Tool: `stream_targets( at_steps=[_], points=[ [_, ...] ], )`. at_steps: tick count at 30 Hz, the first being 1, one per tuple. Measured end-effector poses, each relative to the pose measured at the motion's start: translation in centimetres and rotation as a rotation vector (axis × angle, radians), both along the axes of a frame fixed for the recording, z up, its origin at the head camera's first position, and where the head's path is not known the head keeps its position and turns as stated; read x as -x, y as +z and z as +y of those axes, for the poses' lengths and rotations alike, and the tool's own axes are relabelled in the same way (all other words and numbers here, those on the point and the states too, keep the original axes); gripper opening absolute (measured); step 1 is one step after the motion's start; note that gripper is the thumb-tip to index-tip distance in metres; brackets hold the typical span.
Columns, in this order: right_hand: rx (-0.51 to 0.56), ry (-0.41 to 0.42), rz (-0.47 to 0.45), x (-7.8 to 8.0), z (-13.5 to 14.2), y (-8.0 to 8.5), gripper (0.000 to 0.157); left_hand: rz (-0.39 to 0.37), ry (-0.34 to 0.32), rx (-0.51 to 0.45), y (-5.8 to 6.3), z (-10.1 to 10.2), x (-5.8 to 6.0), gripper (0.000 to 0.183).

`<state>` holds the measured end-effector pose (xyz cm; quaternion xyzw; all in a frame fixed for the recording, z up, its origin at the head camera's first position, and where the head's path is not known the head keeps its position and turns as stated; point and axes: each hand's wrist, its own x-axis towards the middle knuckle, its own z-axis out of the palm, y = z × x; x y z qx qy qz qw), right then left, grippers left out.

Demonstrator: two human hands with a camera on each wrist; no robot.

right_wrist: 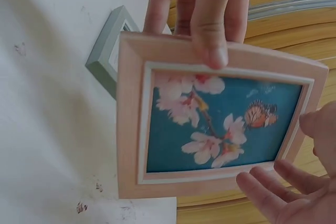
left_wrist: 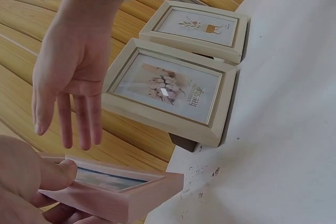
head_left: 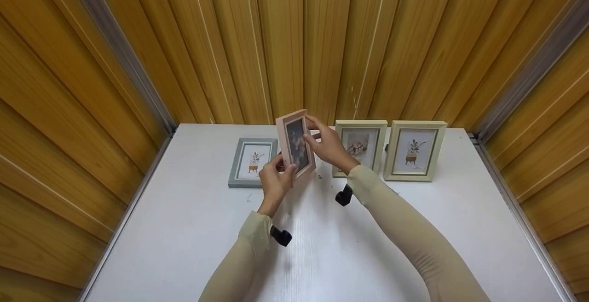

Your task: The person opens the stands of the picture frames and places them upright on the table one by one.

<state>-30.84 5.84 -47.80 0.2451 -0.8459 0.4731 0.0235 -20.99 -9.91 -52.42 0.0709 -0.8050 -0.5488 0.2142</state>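
A pink picture frame with a blossom and butterfly picture is held up, tilted, above the table. My left hand grips one side of it; in the right wrist view the left thumb presses on the front and the fingers go behind. My right hand is at the opposite side. In the right wrist view its fingers are extended along the frame's edge, with the thumb close to the corner. The left wrist view shows that right hand with straight fingers just over the pink frame.
A grey-green picture frame is on the white table, left of the hands. Two cream frames, one nearer and one farther right, stand on the right. Behind rises a wood-look panel wall. Small dark marks dot the tabletop.
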Motion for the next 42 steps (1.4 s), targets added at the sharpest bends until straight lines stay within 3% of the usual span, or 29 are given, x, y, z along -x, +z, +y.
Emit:
stream_targets(
  at_steps=[10, 17, 26, 34, 42],
  points=[
    [-0.098, -0.023, -0.132, -0.2, 1.0, -2.4, 0.067, -0.014, 0.007, -0.042, -0.5, -2.0, 0.0, 0.024],
    [-0.085, -0.054, -0.2, -0.7, 1.9, -3.7, 0.074, -0.023, -0.008, -0.109, -0.5, -3.1, -0.1, 0.026],
    [-0.05, -0.056, -0.141, -1.5, 2.2, -4.5, 0.056, -0.114, -0.051, -0.247, -0.9, -3.8, -0.2, 0.033],
    [-0.05, -0.08, -0.106, -1.7, 2.5, -5.0, 0.052, -0.07, -0.063, -0.194, -1.4, -3.7, 0.1, 0.029],
    [-0.033, -0.145, -0.113, -1.8, 2.3, -5.0, 0.051, -0.039, 0.028, -0.105, -1.5, -3.5, 0.5, 0.043]
  ],
)
